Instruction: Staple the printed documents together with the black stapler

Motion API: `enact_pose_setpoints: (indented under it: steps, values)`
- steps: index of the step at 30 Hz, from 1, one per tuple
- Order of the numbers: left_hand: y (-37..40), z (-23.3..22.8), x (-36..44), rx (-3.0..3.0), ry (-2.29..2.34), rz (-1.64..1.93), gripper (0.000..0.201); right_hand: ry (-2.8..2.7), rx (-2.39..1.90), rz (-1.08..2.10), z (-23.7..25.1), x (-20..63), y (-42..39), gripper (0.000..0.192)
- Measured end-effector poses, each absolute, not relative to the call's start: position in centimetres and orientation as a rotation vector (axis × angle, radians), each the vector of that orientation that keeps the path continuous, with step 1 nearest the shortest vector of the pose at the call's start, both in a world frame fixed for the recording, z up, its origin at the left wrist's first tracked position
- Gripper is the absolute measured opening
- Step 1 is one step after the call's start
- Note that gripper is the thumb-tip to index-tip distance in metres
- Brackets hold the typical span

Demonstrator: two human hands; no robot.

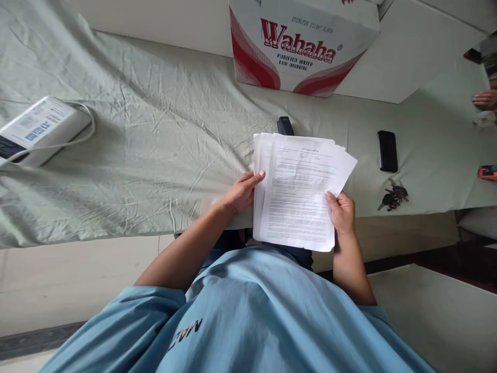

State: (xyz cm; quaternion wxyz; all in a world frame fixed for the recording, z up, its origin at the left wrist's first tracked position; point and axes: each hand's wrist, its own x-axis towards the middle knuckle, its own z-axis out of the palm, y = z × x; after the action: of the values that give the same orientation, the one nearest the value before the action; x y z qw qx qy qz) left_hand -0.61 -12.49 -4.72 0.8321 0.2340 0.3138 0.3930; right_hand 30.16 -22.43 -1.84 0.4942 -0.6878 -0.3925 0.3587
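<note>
I hold a stack of printed white paper sheets (pixel 298 191) in front of my chest, over the near edge of a cloth-covered table (pixel 155 155). My left hand (pixel 243 191) grips the stack's left edge, thumb on top. My right hand (pixel 341 211) grips the right edge near the bottom, thumb on the top sheet. The sheets are slightly fanned and uneven at the upper corners. A black stapler (pixel 285 126) lies on the cloth just beyond the top of the stack, partly hidden by it.
A red and white Wahaha water carton (pixel 303 46) stands at the back. A white device with a cable (pixel 39 129) sits far left. A black phone (pixel 387 150) and keys (pixel 394 197) lie right. Another person's hand (pixel 485 98) shows at the far right edge.
</note>
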Motion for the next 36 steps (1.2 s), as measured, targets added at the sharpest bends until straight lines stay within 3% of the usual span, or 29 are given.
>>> enact_pose_setpoints:
  steps: [10, 18, 23, 27, 36]
  values:
    - [-11.8, -5.5, -1.1, 0.428, 0.63, 0.856, 0.052, -0.821, -1.711, 0.76, -2.9, 31.5, -22.3, 0.038]
    - [-12.2, -5.1, -1.0, 0.432, 0.717, 0.864, 0.047, -0.726, -1.572, 0.891, -2.0, 30.2, -21.7, 0.044]
    - [-12.3, -4.8, -1.1, 0.455, 0.696, 0.843, 0.046, -0.728, -1.48, 1.031, -1.5, 28.8, -20.7, 0.059]
    - [-12.2, -5.2, -1.1, 0.42, 0.703, 0.844, 0.055, -0.727, -1.555, 1.08, -1.7, 29.1, -21.0, 0.05]
    - [-11.8, -5.8, -1.0, 0.432, 0.67, 0.856, 0.059, -0.662, -1.58, 0.822, -1.5, 31.5, -21.6, 0.041]
